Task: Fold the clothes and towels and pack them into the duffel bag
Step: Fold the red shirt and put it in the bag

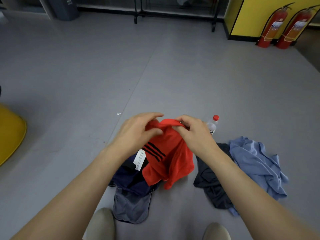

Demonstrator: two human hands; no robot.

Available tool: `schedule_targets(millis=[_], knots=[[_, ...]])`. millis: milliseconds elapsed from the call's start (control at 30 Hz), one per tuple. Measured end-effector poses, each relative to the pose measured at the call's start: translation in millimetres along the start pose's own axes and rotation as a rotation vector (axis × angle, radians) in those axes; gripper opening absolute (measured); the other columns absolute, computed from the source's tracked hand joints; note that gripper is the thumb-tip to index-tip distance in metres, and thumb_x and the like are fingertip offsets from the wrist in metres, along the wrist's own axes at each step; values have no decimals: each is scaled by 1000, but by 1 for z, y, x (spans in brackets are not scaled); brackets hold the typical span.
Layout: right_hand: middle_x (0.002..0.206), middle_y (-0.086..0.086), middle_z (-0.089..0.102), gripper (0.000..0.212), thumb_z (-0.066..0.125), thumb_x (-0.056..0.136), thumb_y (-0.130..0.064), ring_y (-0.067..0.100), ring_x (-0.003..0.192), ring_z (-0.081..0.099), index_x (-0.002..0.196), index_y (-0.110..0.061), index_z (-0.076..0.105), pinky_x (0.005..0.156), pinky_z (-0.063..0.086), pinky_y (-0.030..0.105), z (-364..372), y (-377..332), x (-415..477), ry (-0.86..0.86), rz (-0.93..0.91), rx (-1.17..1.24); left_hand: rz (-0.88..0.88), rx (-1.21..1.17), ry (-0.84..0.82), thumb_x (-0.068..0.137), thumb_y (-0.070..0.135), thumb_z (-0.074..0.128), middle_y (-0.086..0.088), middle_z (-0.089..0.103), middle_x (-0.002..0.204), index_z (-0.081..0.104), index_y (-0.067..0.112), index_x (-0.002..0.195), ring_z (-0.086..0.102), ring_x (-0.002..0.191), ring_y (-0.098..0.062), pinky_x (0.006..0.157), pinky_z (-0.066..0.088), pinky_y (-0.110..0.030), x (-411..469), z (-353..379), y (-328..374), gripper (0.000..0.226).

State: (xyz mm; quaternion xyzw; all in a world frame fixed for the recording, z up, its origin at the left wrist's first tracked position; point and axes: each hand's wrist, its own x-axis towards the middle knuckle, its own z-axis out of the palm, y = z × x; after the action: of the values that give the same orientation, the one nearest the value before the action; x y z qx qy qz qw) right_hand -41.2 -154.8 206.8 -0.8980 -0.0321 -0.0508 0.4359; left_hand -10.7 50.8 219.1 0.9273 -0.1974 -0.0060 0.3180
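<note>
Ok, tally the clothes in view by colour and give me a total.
Red: 1, the red garment, gripped by the left hand and the right hand
Navy: 1, the navy garment
Dark grey: 1, the dark grey garment
Light blue: 1, the light blue garment
Total: 4

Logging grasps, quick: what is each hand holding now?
Left hand: grips the red shirt at its top edge.
Right hand: grips the red shirt too.
</note>
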Motion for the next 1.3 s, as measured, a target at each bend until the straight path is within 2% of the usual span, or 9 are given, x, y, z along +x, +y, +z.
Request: schedule_targets(millis=[67,167,400,467,567,700,900,1100,1300], knots=[[79,-7,71,21,58,86,-50,18,81,64,91,-33,70,79,51,47,2,-3,1,-2,-9,30,38,-72,-36,84,39,75,20,68,113,60,42,125,61,106,-4,95,48,-31,-5,10,15,45],[74,-10,69,16,61,88,-46,17,75,62,87,-32,69,75,50,43,4,-2,2,11,-7,20,27,-124,94,91,31,67,16,72,99,68,36,109,65,95,-7,89,50,-37,-2,12,21,18],[76,-1,58,10,56,84,-12,32,82,57,84,-21,51,68,37,36,10,18,-2,-99,137,-289,20,-138,247,102,25,53,11,69,86,65,24,100,62,87,-14,81,47,-35,-3,-5,18,13],[80,-1,65,12,55,84,-10,28,83,61,89,-20,60,75,45,35,2,20,3,-11,166,-192,-26,-56,267,104,30,48,5,66,81,63,19,101,62,84,-24,77,47,-40,-2,-10,8,18],[78,-6,69,18,55,89,-10,11,72,59,94,-24,64,69,38,13,-8,13,8,89,143,-4,-92,35,281,105,35,44,1,59,74,60,17,101,61,82,-34,73,47,-45,-1,-15,-4,25],[67,6,58,15,61,97,-25,8,63,47,83,-20,66,63,38,30,-10,10,10,59,70,172,-146,18,261,101,44,48,-1,63,75,59,21,95,61,81,-32,73,48,-43,0,-18,-12,26],[63,-7,46,30,58,99,-31,7,62,43,75,-13,63,61,36,31,-12,7,7,38,35,254,-124,-34,175,90,50,65,9,62,69,65,31,87,57,70,-9,64,42,-32,-1,-17,-7,19],[81,-5,67,14,49,95,-22,23,79,62,99,-24,62,74,45,36,-10,22,8,89,43,-343,-76,68,324,96,34,55,10,64,91,65,30,95,59,85,-16,77,46,-37,3,-21,-13,11],[89,4,67,12,50,88,-16,32,83,59,94,-19,60,68,33,36,-16,20,15,260,60,-440,-118,235,276,97,15,54,-1,64,109,67,24,110,62,103,-30,85,48,-44,6,-21,-27,21]])
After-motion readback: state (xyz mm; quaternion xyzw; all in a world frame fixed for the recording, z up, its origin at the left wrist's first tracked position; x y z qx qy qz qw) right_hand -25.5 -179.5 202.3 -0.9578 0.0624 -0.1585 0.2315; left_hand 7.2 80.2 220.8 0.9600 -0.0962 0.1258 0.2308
